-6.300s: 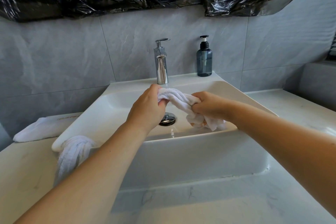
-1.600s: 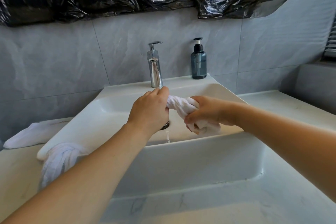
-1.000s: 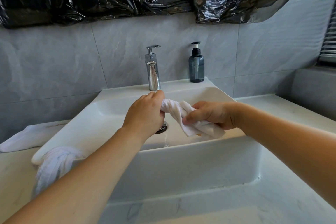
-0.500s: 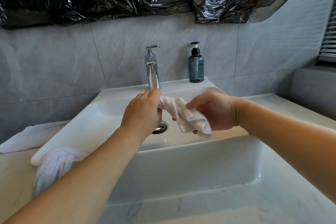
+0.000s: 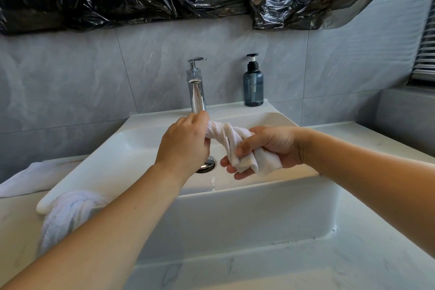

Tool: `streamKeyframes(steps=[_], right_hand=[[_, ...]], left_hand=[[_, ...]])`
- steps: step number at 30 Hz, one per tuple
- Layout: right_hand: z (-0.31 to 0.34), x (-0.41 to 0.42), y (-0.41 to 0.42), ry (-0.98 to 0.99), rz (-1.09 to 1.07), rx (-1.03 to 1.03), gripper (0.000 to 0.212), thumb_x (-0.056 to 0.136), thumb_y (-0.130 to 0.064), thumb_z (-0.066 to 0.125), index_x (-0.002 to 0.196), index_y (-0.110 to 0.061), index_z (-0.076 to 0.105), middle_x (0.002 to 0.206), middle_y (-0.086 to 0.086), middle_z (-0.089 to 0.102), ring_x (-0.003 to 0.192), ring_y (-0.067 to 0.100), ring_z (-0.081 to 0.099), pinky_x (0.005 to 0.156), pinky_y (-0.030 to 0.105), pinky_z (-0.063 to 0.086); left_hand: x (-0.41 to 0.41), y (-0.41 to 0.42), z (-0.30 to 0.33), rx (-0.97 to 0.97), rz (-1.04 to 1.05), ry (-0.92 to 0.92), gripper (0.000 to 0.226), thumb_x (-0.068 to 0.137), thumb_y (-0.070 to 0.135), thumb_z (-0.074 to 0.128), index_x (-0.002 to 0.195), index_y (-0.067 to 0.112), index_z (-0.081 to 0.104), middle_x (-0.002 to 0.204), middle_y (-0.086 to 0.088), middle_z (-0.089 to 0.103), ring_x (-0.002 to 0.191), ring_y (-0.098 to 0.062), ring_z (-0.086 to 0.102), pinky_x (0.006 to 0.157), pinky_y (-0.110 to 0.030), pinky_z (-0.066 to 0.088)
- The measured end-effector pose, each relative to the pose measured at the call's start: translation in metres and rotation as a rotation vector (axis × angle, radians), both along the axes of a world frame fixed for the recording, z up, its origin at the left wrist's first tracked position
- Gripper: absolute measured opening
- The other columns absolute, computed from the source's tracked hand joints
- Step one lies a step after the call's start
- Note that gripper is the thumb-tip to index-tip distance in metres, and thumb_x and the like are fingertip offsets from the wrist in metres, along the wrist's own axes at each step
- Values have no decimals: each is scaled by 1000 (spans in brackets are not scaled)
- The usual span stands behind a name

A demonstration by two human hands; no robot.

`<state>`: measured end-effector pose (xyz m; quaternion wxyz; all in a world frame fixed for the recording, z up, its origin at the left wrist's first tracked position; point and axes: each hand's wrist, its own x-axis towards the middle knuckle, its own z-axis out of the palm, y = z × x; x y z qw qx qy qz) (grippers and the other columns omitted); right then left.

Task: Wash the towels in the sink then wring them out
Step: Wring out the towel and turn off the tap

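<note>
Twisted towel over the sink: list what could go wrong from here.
1. The right hand holds the twisted towel loosely, fingers partly open; it may slip into the sink.
2. The wrung towel draped over the sink's left corner could slide onto the counter.

The sink (image 5: pixel 235 207) sits on the countertop (image 5: pixel 306 266). At its 12 o'clock rim stands the faucet (image 5: pixel 196 87), the soap dispenser (image 5: pixel 253 85) at 1 o'clock. Over the basin, the left hand (image 5: pixel 184 146) and right hand (image 5: pixel 270 148) grip a twisted towel (image 5: pixel 226 135) between them, above the drain (image 5: pixel 207 165). A wrung towel (image 5: pixel 63 214) drapes over the rim at 8 o'clock; a folded towel (image 5: pixel 26 179) lies at 9 o'clock.
</note>
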<state>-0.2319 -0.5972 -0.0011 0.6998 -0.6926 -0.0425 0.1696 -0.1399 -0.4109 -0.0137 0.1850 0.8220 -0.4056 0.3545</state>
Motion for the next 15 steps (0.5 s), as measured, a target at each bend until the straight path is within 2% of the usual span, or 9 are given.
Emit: streamKeyframes(steps=[3, 6, 9, 11, 13, 15], right_hand=[[-2, 2, -1, 20, -58, -45, 36, 73, -5, 56, 109, -3, 54, 83, 14, 66, 67, 22, 63, 60, 31, 53], [0, 2, 0, 30, -128, -72, 46, 68, -15, 53, 112, -3, 57, 78, 11, 57, 60, 18, 54, 57, 27, 46], [5, 2, -6, 121, -89, 138, 59, 66, -29, 52, 118, -2, 59, 86, 13, 56, 71, 21, 56, 66, 30, 46], [6, 4, -11, 148, -33, 276, 71, 62, -29, 64, 127, -2, 55, 99, 13, 56, 86, 24, 56, 81, 35, 47], [4, 4, -13, 147, -9, 273, 86, 50, -20, 81, 130, -2, 53, 108, 13, 58, 93, 25, 60, 90, 36, 49], [3, 2, -14, 111, 32, 189, 91, 50, -20, 90, 130, -1, 53, 110, 12, 63, 95, 22, 66, 90, 33, 53]], left_hand=[[-2, -1, 0, 33, 6, -5, 19, 90, 9, 54, 90, 18, 37, 86, -4, 54, 74, -24, 40, 62, -32, 27], [-3, -1, -1, 40, 11, 5, 20, 91, 9, 53, 89, 18, 35, 84, 0, 46, 75, -24, 41, 63, -32, 27], [-1, -1, -2, 26, 9, 36, 20, 93, 10, 52, 91, 19, 35, 86, 3, 44, 77, -23, 42, 63, -32, 28], [0, -1, -2, 14, 7, 57, 19, 93, 11, 52, 93, 20, 36, 87, 3, 45, 78, -23, 43, 62, -31, 28], [1, 0, -1, 12, 9, 63, 19, 92, 9, 53, 93, 19, 37, 87, 2, 47, 78, -24, 44, 62, -32, 28], [2, 1, -1, 12, 2, 61, 18, 89, 6, 54, 92, 17, 40, 88, -2, 52, 79, -25, 44, 62, -33, 28]])
